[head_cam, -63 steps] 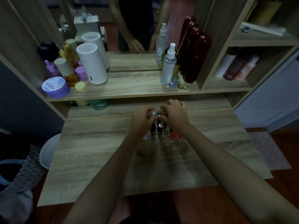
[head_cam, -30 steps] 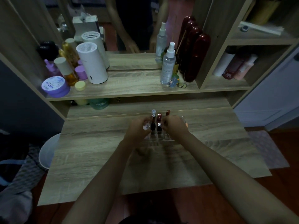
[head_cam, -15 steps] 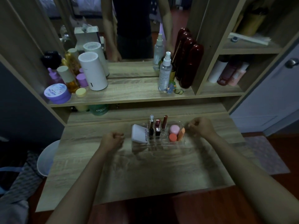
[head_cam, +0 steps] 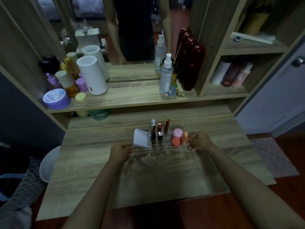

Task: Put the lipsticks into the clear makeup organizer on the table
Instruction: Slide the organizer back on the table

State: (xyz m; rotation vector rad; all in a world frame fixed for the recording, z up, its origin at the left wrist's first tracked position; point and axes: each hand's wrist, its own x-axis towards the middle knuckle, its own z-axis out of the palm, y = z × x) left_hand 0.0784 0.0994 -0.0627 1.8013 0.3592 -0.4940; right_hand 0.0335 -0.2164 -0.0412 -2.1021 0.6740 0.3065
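The clear makeup organizer (head_cam: pixel 158 150) stands on the wooden table (head_cam: pixel 92 156). Three lipsticks stand upright in its middle slots: a black one with a clear cap (head_cam: pixel 153 130), a dark red one (head_cam: pixel 160 133) and a slim brown-red one (head_cam: pixel 167 126). A white compact (head_cam: pixel 141 138) leans in its left section, and pink and orange sponges (head_cam: pixel 177 137) fill its right section. My left hand (head_cam: pixel 121 150) grips the organizer's left end. My right hand (head_cam: pixel 198 141) grips its right end.
A shelf above the table holds a white cylinder (head_cam: pixel 92 76), a purple jar (head_cam: pixel 56 98), a spray bottle (head_cam: pixel 166 75) and dark red bottles (head_cam: pixel 192 63) before a mirror. A white bin (head_cam: pixel 49 164) stands left of the table. Right shelves hold more bottles.
Both hands came off the lipsticks, moved apart to the sides, then closed in on the two ends of the organizer. The view has pulled back and up.
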